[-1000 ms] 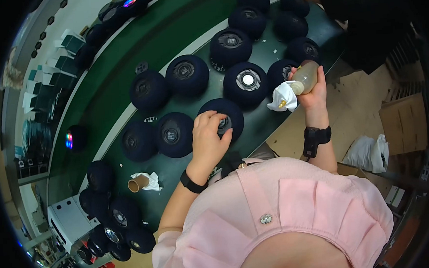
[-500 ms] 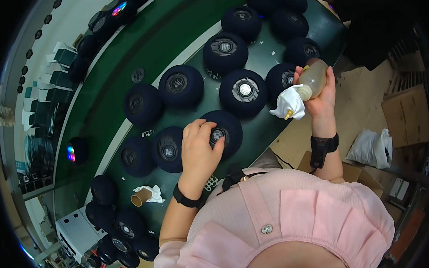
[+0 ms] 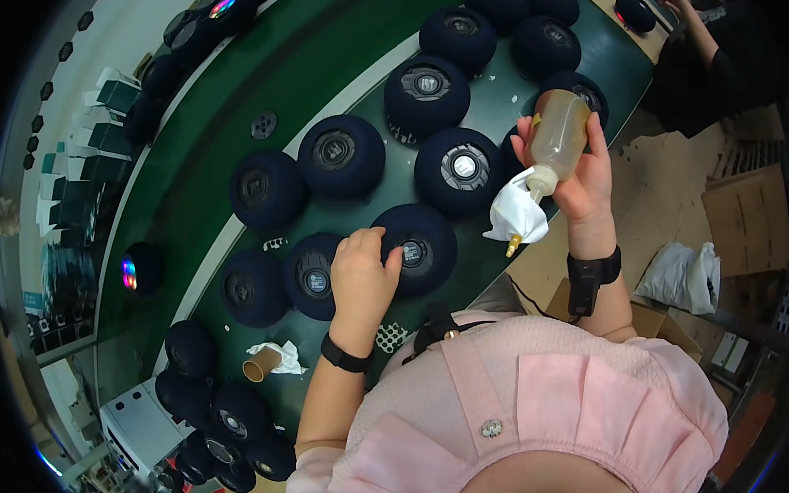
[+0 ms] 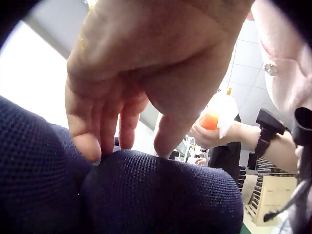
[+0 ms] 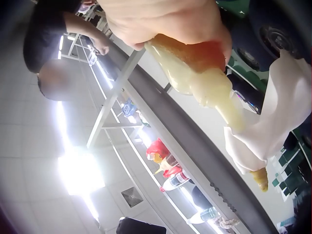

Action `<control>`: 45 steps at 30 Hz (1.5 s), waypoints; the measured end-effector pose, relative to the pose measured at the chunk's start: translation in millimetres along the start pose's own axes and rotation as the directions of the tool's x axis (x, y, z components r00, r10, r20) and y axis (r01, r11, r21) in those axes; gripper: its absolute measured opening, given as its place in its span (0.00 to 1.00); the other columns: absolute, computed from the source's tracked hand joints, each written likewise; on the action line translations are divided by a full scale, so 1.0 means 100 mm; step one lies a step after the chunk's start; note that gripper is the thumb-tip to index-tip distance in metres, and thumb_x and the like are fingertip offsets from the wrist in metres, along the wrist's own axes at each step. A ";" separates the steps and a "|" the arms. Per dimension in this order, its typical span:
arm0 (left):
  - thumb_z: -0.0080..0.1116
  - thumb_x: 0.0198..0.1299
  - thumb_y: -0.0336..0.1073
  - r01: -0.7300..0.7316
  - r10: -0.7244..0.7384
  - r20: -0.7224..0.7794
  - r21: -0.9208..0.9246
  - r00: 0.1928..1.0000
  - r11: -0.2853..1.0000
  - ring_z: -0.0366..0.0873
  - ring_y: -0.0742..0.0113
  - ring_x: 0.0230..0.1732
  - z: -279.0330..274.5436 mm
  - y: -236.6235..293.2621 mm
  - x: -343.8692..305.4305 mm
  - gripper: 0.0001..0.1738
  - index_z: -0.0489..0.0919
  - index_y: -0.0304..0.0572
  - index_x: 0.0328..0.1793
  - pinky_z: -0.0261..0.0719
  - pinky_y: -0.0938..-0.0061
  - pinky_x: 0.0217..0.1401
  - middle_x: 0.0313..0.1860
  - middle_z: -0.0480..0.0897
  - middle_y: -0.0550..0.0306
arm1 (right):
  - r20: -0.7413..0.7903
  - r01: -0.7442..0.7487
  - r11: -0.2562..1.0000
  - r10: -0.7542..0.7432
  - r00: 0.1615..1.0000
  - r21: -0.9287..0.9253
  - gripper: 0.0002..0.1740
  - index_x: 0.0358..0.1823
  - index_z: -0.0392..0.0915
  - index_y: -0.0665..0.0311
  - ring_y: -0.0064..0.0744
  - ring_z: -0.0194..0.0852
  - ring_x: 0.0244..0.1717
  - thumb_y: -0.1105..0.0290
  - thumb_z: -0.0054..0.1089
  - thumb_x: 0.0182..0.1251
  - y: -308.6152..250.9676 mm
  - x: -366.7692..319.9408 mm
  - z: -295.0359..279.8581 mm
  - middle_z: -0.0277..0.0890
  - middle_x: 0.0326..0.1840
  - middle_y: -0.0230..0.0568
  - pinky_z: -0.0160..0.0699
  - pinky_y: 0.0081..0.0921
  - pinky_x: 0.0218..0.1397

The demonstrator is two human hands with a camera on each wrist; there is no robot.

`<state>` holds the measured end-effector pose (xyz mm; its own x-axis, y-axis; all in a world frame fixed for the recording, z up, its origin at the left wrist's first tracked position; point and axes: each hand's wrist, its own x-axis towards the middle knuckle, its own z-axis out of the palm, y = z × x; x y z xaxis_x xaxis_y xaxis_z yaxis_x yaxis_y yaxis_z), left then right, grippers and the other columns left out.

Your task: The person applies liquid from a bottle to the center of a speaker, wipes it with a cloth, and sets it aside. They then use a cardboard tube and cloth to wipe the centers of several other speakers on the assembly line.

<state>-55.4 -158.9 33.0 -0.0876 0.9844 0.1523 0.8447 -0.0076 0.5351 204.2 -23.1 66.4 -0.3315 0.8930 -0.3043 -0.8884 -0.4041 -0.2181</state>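
Observation:
My left hand [image 3: 362, 279] rests on the left side of a round, navy fabric-covered speaker [image 3: 439, 244]. Its fingertips sit close to the grey round panel on top. From the left wrist, the fingers point down onto the knitted fabric [image 4: 161, 195], and their tips are partly hidden behind it. In my right hand [image 3: 585, 178] I grip a translucent squeeze bottle [image 3: 560, 131] holding amber liquid. White cloth [image 3: 516, 213] is wrapped around its neck, and the yellowish nozzle tip [image 3: 514, 246] pokes out, pointing down. Another speaker [image 3: 458, 170] with a bright central disc stands just beyond.
Several similar speakers stand over the green table [image 3: 391, 180], with a cluster at the lower left. A cardboard tube [image 3: 258, 365] lies by crumpled white paper [image 3: 286, 357]. A speaker with coloured lights [image 3: 140, 269] sits on the green belt. Another person [image 3: 706, 69] stands at the far right.
My left fingers have drawn left off the speaker's panel to its side. The bottle has tipped more nozzle-down. The other person's arm has pulled back from the far speakers.

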 end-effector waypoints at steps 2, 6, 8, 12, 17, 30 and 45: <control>0.67 0.42 0.32 -0.006 0.006 0.028 -0.003 1.000 1.000 0.77 0.50 0.41 -0.06 0.03 0.04 0.18 0.78 0.35 0.41 0.75 0.64 0.44 0.37 0.80 0.48 | 0.031 -0.015 1.000 0.014 0.999 0.023 0.33 0.60 0.64 0.65 0.56 0.66 0.58 0.43 0.45 0.67 0.01 0.05 -0.02 0.67 0.54 0.53 0.63 0.54 0.64; 0.67 0.42 0.32 0.043 -0.055 0.149 0.084 0.987 0.996 0.78 0.49 0.38 -0.16 0.05 0.12 0.16 0.79 0.34 0.38 0.76 0.63 0.42 0.33 0.80 0.46 | -0.007 -0.057 0.995 0.058 0.998 0.085 0.34 0.59 0.64 0.65 0.54 0.68 0.55 0.42 0.45 0.66 0.06 0.13 -0.01 0.67 0.53 0.54 0.69 0.51 0.60; 0.66 0.42 0.32 0.002 -0.012 0.128 0.075 0.992 0.997 0.78 0.49 0.36 -0.10 -0.01 0.11 0.15 0.79 0.33 0.37 0.76 0.62 0.41 0.31 0.80 0.45 | -0.065 -0.048 0.995 0.054 0.996 0.090 0.35 0.59 0.64 0.65 0.53 0.68 0.54 0.41 0.45 0.65 0.08 0.15 -0.02 0.67 0.53 0.55 0.70 0.50 0.59; 0.62 0.42 0.32 -0.044 0.030 0.118 0.124 0.993 0.991 0.79 0.48 0.32 -0.06 -0.02 0.10 0.13 0.81 0.30 0.35 0.77 0.61 0.39 0.28 0.80 0.43 | -0.061 -0.127 0.990 0.131 0.990 0.055 0.38 0.58 0.65 0.68 0.53 0.69 0.53 0.39 0.43 0.64 0.17 0.14 -0.01 0.68 0.51 0.57 0.73 0.46 0.55; 0.58 0.43 0.28 -0.131 0.085 0.144 0.354 0.986 0.926 0.78 0.51 0.28 0.12 0.02 0.05 0.20 0.74 0.32 0.46 0.78 0.65 0.33 0.24 0.77 0.45 | -0.016 -0.082 0.985 0.080 0.997 -0.149 0.36 0.56 0.66 0.68 0.51 0.74 0.49 0.39 0.45 0.64 0.38 0.16 0.03 0.72 0.46 0.57 0.76 0.46 0.52; 0.55 0.41 0.24 -0.236 0.237 0.005 0.131 0.971 0.963 0.74 0.52 0.35 0.15 -0.03 0.21 0.13 0.76 0.35 0.38 0.75 0.62 0.40 0.31 0.76 0.51 | 0.009 -0.009 0.959 0.013 1.000 -0.283 0.34 0.50 0.70 0.65 0.45 0.77 0.41 0.38 0.46 0.64 0.55 0.39 -0.05 0.75 0.39 0.52 0.80 0.42 0.44; 0.56 0.48 0.22 0.256 -0.256 0.035 -0.287 0.966 0.923 0.73 0.72 0.21 0.07 -0.17 0.22 0.11 0.66 0.39 0.35 0.71 0.79 0.28 0.20 0.74 0.57 | 0.173 0.114 0.892 -0.040 0.984 -0.438 0.41 0.51 0.68 0.67 0.40 0.79 0.35 0.32 0.46 0.58 0.81 0.65 0.10 0.76 0.36 0.47 0.83 0.36 0.37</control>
<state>-67.9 -136.1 21.6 -0.2826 0.9590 -0.0195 0.6059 0.1942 0.7714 107.9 4.0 38.0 -0.3454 0.9294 -0.1299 -0.6908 -0.3454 -0.6352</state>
